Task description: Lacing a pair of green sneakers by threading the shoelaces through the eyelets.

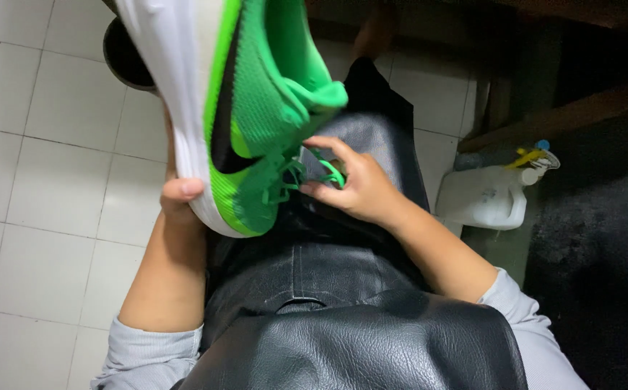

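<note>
Closest to the viewer is a black leather apron covering the person's lap, with pale grey sleeves pushed up on both forearms. Just above the apron, over the knees, a bright green shoe with a thick white sole is held tilted, its toe pointing down toward the lap and its heel end running out of view at the top.

The left hand grips the shoe from the sole side; its fingers are wrapped behind the sole and hidden, and only the thumb shows, pressed against the white edge near the toe. The right hand sits just right of the shoe, its fingers partly curled and pinching the green lace at the front of the upper.

Farther out, right of the shoe, a white plastic jug with a yellow and blue top lies on its side on the white tiled floor, beside dark wooden furniture legs. Beyond the shoe's sole, a dark round object rests on the tiles, too hidden to identify.
</note>
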